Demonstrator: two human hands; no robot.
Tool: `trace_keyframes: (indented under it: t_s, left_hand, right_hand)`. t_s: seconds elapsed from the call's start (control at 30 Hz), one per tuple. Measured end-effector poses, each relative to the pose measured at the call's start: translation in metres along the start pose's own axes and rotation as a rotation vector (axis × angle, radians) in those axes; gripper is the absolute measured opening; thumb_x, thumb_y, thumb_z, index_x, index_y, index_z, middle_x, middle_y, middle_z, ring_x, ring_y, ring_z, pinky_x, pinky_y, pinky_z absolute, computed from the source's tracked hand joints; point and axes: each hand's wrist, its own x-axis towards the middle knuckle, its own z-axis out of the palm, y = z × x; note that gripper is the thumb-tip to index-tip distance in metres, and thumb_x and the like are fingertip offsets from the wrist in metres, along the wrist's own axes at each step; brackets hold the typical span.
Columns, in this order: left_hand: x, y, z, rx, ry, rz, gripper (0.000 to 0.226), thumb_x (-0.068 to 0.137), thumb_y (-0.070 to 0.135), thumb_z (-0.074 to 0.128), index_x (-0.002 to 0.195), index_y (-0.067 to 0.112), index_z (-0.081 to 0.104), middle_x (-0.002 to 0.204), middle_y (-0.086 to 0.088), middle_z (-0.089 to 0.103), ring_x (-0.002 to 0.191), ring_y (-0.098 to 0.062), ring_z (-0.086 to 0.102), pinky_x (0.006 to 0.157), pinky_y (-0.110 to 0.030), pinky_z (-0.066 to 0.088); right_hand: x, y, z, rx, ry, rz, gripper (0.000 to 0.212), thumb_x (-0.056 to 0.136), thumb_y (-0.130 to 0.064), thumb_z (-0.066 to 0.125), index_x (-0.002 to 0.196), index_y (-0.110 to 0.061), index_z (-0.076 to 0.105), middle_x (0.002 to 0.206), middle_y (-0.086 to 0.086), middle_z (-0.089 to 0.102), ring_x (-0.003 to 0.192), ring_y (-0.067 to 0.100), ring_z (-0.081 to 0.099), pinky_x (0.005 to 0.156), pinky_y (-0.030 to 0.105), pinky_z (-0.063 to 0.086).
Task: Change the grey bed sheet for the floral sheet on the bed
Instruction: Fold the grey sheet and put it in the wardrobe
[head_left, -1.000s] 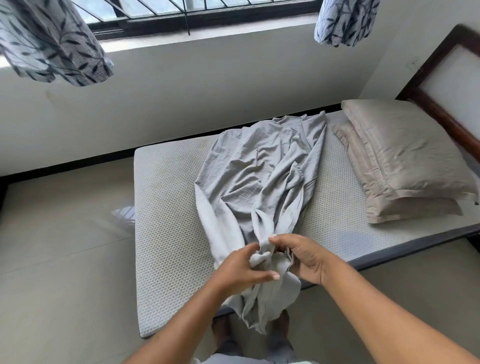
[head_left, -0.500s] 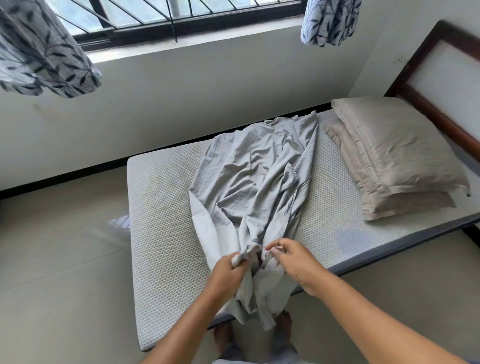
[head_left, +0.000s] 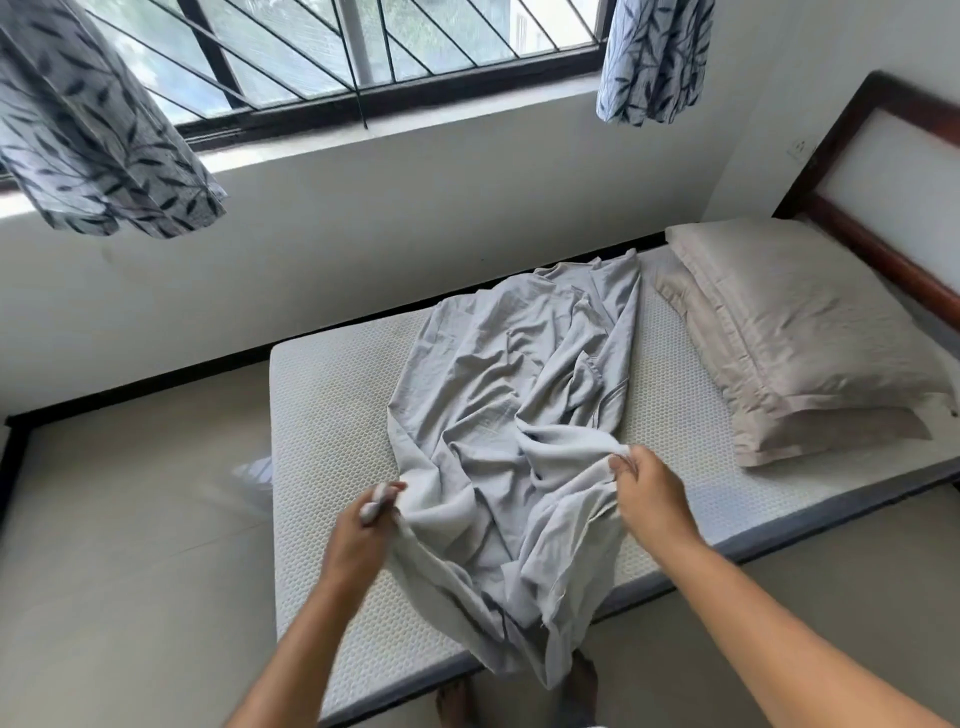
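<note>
We are in the removal step. The grey bed sheet (head_left: 519, 415) is already off the mattress (head_left: 332, 415): it lies bunched in a long heap across the middle of the bed, with its near end hanging over the bed's front edge toward the floor. The mattress is bare on both sides of the heap.

Grip state: the left hand (head_left: 363, 530) is closed, pinching a fold of the sheet's near edge between thumb and fingers. The right hand (head_left: 649, 493) pinches a second fold of the same edge. The two hands are well apart, so the cloth between them is spread.

In our judgement the next move calls for gathering or folding the sheet and carrying it clear of the bed. Both holds should be kept so the hanging end does not drag.

The floral sheet is not in view; we cannot tell where it is kept. Two stacked pillows (head_left: 800, 332) rest at the head end, beside the headboard (head_left: 893, 171).

Containers: none are visible.
</note>
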Motion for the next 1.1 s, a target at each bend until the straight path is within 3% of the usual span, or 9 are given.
trace_keyframes:
  t_s: [0.1,0.2,0.3,0.4,0.5,0.57,0.73,0.9,1.1]
  left_hand:
    - [0.013,0.005,-0.035,-0.089,0.103,0.018,0.03,0.103,0.002,0.046,0.107,0.018,0.072,0.092,-0.005,0.075,0.094,-0.023,0.065,0.075,-0.027,0.048]
    - [0.019,0.01,-0.05,-0.204,0.13,0.061,0.036,0.103,-0.001,0.043,0.103,0.019,0.073,0.1,-0.009,0.076,0.105,-0.029,0.066,0.084,-0.029,0.049]
    - [0.021,0.024,-0.038,-0.263,0.064,0.097,0.031,0.104,0.003,0.046,0.106,0.017,0.074,0.11,-0.013,0.074,0.116,-0.037,0.063,0.09,-0.034,0.049]
    - [0.015,0.054,0.001,-0.25,-0.105,0.149,0.027,0.103,0.007,0.052,0.116,0.02,0.071,0.117,-0.007,0.074,0.12,-0.03,0.063,0.102,-0.038,0.049]
    - [0.005,0.08,0.03,-0.292,-0.239,0.213,0.03,0.104,0.017,0.052,0.131,0.015,0.064,0.128,-0.006,0.069,0.126,-0.022,0.06,0.111,-0.043,0.044]
    - [0.002,0.086,0.03,-0.314,-0.264,0.222,0.034,0.106,0.021,0.049,0.138,0.014,0.059,0.132,-0.006,0.067,0.127,-0.021,0.059,0.11,-0.041,0.045]
    - [0.003,0.069,0.008,-0.225,-0.12,0.177,0.023,0.104,0.015,0.051,0.119,0.017,0.068,0.103,-0.005,0.076,0.1,-0.022,0.07,0.098,-0.044,0.05]
    - [-0.003,0.035,0.013,-0.033,-0.096,0.126,0.018,0.099,0.01,0.059,0.09,0.019,0.07,0.085,-0.003,0.069,0.081,-0.015,0.059,0.077,-0.033,0.045]
    - [-0.016,0.032,0.032,-0.114,-0.116,0.076,0.017,0.104,0.022,0.052,0.111,0.021,0.067,0.097,0.004,0.067,0.094,-0.012,0.06,0.083,-0.025,0.047]
  right_hand:
    - [0.02,0.006,-0.022,-0.104,-0.024,0.045,0.013,0.101,-0.008,0.045,0.099,-0.019,0.051,0.085,0.002,0.058,0.075,0.025,0.05,0.063,0.038,0.038]
    - [0.032,0.005,-0.032,-0.027,0.026,0.09,0.039,0.093,0.002,0.041,0.121,-0.02,0.056,0.108,0.012,0.066,0.09,0.028,0.056,0.074,0.034,0.042]
    - [0.033,-0.032,-0.024,0.088,-0.012,-0.019,0.038,0.091,0.002,0.044,0.115,-0.02,0.065,0.103,0.004,0.068,0.099,0.028,0.063,0.072,0.03,0.043]
    - [0.019,-0.106,0.005,0.286,-0.251,-0.222,0.028,0.081,-0.012,0.046,0.093,-0.025,0.067,0.089,-0.005,0.066,0.085,0.016,0.063,0.07,0.027,0.047]
    - [0.001,-0.166,0.041,0.376,-0.512,-0.342,0.03,0.09,0.002,0.038,0.101,-0.008,0.064,0.08,0.005,0.063,0.065,0.006,0.062,0.063,0.019,0.049]
    - [0.001,-0.182,0.053,0.39,-0.543,-0.307,0.033,0.094,0.01,0.033,0.105,-0.003,0.061,0.075,0.009,0.061,0.06,0.011,0.061,0.058,0.02,0.051]
    - [0.018,-0.167,0.06,0.19,-0.382,-0.297,0.025,0.096,-0.008,0.045,0.102,-0.019,0.066,0.092,-0.002,0.067,0.089,0.016,0.061,0.081,0.031,0.048]
    - [0.025,-0.141,0.056,0.297,-0.275,-0.051,0.026,0.096,-0.011,0.044,0.096,-0.019,0.069,0.079,-0.004,0.068,0.069,0.016,0.055,0.063,0.028,0.042]
    - [0.015,-0.128,0.048,0.244,-0.384,-0.098,0.025,0.093,-0.005,0.046,0.096,-0.014,0.069,0.089,0.001,0.074,0.068,0.013,0.055,0.062,0.026,0.043]
